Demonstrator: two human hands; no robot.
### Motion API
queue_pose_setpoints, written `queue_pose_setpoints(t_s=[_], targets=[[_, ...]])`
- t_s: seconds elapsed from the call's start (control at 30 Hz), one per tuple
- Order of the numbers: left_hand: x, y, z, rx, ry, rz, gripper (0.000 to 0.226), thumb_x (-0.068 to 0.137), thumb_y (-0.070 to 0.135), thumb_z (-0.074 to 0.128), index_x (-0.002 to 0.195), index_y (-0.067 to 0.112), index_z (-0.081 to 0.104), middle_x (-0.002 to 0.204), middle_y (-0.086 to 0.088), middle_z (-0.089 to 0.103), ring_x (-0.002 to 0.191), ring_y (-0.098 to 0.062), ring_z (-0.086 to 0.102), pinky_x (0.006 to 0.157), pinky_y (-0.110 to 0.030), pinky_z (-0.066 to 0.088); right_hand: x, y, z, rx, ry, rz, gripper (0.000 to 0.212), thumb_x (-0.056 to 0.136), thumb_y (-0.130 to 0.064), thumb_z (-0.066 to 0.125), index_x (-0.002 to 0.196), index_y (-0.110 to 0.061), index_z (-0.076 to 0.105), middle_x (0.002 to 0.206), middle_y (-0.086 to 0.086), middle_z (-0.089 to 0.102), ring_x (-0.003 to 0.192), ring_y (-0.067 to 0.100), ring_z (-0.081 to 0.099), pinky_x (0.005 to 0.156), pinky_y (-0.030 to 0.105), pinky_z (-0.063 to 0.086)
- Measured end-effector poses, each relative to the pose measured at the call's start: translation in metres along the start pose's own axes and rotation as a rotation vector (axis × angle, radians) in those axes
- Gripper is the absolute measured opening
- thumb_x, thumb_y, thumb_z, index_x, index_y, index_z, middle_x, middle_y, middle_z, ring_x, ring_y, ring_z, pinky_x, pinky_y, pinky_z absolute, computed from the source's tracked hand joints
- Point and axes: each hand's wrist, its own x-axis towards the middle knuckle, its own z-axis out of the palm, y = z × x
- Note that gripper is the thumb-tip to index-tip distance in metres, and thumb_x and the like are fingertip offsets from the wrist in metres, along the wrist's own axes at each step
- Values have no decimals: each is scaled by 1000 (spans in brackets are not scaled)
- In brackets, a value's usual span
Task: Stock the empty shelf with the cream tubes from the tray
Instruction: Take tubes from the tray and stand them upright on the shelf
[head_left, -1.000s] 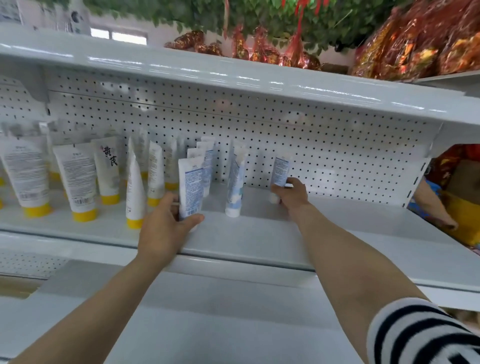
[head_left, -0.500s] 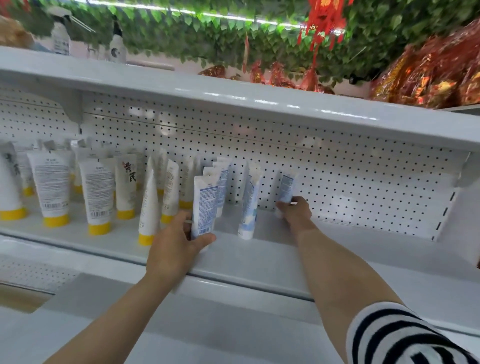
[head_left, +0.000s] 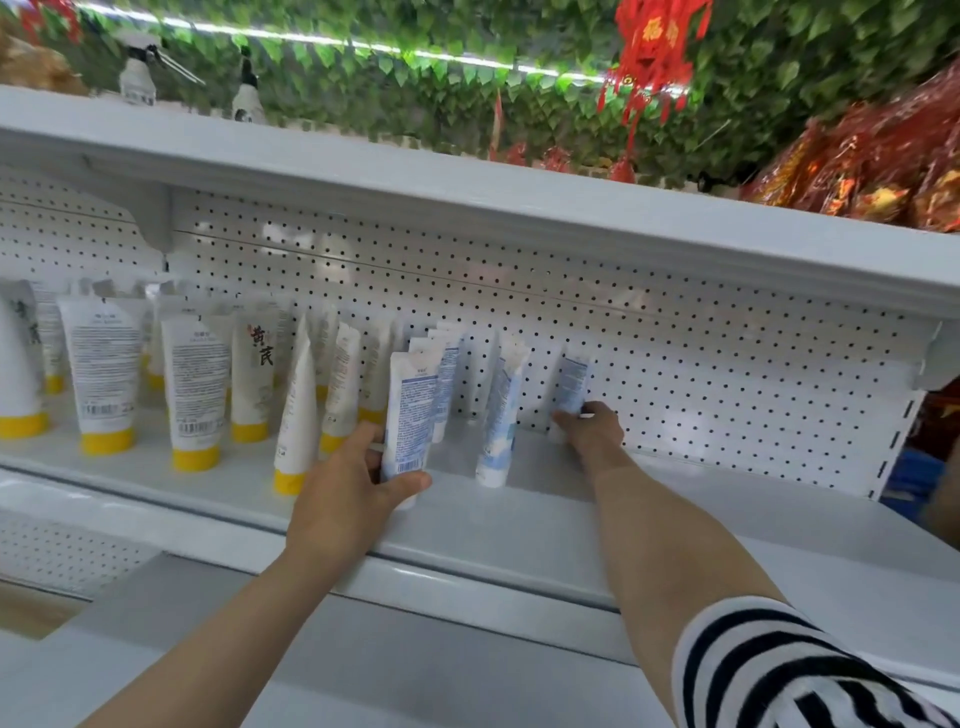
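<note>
"Head view, biggest thing first: where does the stock go?"

"On the white shelf (head_left: 649, 525), in front of its pegboard back (head_left: 727, 374). A row of yellow-capped tubes (head_left: 195, 395) stands along the left end, and the right stretch is bare. The tray isn't in view."

"And the hands?"

"The left grip (head_left: 348, 493) is curled round the foot of the front tube (head_left: 410, 415), a blue-and-white cream tube standing cap-down near the shelf's front edge. The thumb lies across its near face. The right grip (head_left: 592, 431) reaches to the back and seems to pinch the base of the rear tube (head_left: 571, 384), which leans on the pegboard. Most of its fingers are hidden behind the hand, so I call that hold likely, not certain. The middle tube (head_left: 498, 421) stands free between them."

"How will they handle?"

"Light, I'd judge, with soft walls that dent under a squeeze and a glossy skin that may slip. Standing tall on a small cap, they should tip easily and knock their neighbours. I'd hold them low, by the stiff cap and shoulder, with a gentle pinch across the flat faces. The crimped top looks too floppy to steer by."
</note>
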Motion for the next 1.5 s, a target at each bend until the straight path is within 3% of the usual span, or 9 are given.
queue_pose_setpoints(t_s=[0.2,0.57,0.7,1.03,1.17,1.23,1.37,1.43,1.5], targets=[[1,1,0,2,-11,1,47,70,39,82,108,29,56,99,11,71,87,-8,67,80,-32,55,5,1,1,-2,-4,-5,47,81,-34,75,122,-16,59,118,9,66,91,23,56,85,36,52],[-2,3,-2,11,-7,1,46,72,38,81,110,32,55,96,18,69,87,-3,65,75,-24,52,8,-2,6,19,-17,20,46,81,-32,75,122,-17,58,120,7,66,108,25,60,83,27,43],[-4,6,-3,27,-6,8,47,73,39,79,112,32,53,93,22,64,82,2,61,66,-11,44,9,-2,7,-14,-32,14,47,84,-35,72,125,-15,59,119,6,66,109,26,61,84,29,43],[-6,10,-2,42,-11,-62,56,74,41,78,124,25,56,111,9,69,95,-11,65,81,-28,53,-1,-5,0,-133,-86,63,50,81,-46,69,115,-10,64,108,10,69,87,24,59,69,27,41],[-5,8,-2,60,-13,-71,54,73,43,79,119,26,57,107,11,70,93,-11,66,81,-33,55,-15,-7,-11,-125,-92,80,66,87,-50,65,137,-9,51,133,9,58,120,28,55,90,30,42],[-5,8,-2,69,-20,-78,53,72,44,79,116,25,56,102,13,69,92,-12,66,79,-32,54,-23,-8,-18,-111,-103,85,73,86,-56,62,141,-10,47,139,7,55,125,27,53,99,32,41],[-5,8,-3,84,-23,-69,55,70,44,80,114,22,56,103,8,69,93,-16,66,80,-36,54,-39,-11,-28,-14,-133,115,76,76,-63,66,130,-11,57,111,7,68,99,26,67,96,42,52],[-5,7,-4,72,-25,-68,54,70,43,81,112,21,56,103,7,70,93,-17,65,80,-37,54,-54,-18,-30,75,-145,104,60,82,-53,68,117,-5,64,94,6,68,87,25,68,90,46,56],[-5,6,-5,68,-37,-72,54,70,44,81,111,20,56,104,7,70,94,-18,66,81,-38,54,-74,-26,-32,173,-178,110,39,87,-46,68,102,-9,66,92,5,67,91,26,68,88,44,57]])
